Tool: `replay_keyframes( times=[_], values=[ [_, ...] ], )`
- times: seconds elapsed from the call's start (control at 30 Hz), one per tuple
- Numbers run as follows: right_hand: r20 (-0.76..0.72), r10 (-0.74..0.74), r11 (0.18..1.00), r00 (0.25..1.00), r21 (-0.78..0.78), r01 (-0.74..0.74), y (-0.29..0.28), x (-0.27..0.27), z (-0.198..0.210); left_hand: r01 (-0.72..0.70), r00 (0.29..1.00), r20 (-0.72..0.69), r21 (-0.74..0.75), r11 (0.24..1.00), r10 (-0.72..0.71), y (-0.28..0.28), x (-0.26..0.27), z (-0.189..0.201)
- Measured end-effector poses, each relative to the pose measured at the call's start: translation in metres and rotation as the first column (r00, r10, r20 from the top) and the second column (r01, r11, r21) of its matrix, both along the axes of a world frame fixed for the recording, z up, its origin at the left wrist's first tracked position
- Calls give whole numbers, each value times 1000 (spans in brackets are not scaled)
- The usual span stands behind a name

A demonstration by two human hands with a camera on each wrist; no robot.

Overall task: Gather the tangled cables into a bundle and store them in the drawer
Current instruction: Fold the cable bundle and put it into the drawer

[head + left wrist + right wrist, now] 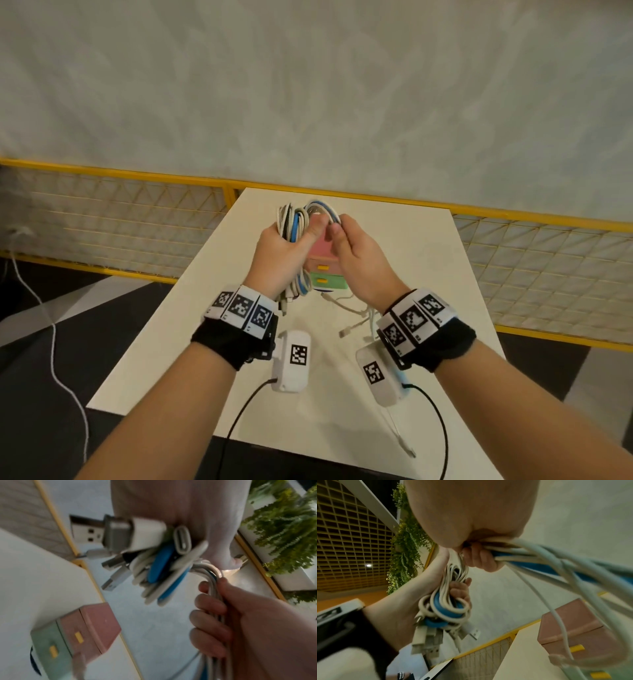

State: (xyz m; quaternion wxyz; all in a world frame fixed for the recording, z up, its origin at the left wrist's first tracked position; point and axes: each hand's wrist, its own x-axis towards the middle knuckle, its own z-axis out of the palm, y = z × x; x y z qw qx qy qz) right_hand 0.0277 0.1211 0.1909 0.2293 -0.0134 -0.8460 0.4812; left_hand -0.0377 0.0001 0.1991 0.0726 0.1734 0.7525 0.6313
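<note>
Both forearms reach out from the near edge of the white table [428, 260], each wearing a black wristband with checkered markers and a small white camera unit. Raised above the table's middle, the left hand [281, 253] has its fingers [209, 632] wrapped tight around a bundle of cables [294, 222], white ones with a blue one among them, folded into loops. That closed fist keeps the coils from springing apart, while the loose plug ends [118, 534] hang out below the wrist.

Just right of it, the right hand [356, 257] has its fingers [481, 559] curled around strands leading off the same bundle, seemingly feeding another loop toward the left fist. A few white cable tails [356, 315] trail down to the table near the right wrist, so the gathering looks not yet finished.

Directly beneath the hands stands the small drawer unit [325, 270], a pink drawer above a green one, each with a yellow handle. Both look closed, so one will likely need opening before the bundle goes in. Holding the cables right over it keeps the coming move short.

Behind the table runs a yellow mesh fence [137, 219].
</note>
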Motion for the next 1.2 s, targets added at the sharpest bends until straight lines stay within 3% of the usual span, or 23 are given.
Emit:
replay_keyframes(
  times=[0.1,0.27,0.4,0.53,0.7,0.8,0.87,0.97,1.07,1.2],
  values=[
    [55,38,999,998,-23,-37,-7,1,-3,16,998,63,103,995,-22,6,6,-1],
    [106,30,994,994,98,-41,-9,2,-2,10,976,210,221,975,-57,16,11,4],
    [121,130,964,984,218,-154,-3,4,-10,-84,981,189,218,972,43,19,6,3],
    [34,189,959,981,209,-192,7,7,-27,-150,978,175,216,965,113,19,-2,11],
    [-92,164,957,982,258,-136,9,4,-54,-126,988,123,261,957,97,19,-11,18],
    [-31,109,955,994,281,-96,18,5,-68,-158,985,118,323,933,126,16,-17,22],
    [74,136,944,988,294,-152,29,5,-78,-174,983,112,355,919,143,10,-22,27],
    [222,194,924,956,287,-254,42,3,-85,-157,987,76,357,921,138,1,-29,29],
    [229,170,953,958,209,-219,39,2,-62,-126,991,-14,262,957,134,-4,-32,29],
    [230,237,967,944,34,-251,14,-17,-41,34,995,-99,199,979,-14,0,-22,30]
  ],
)
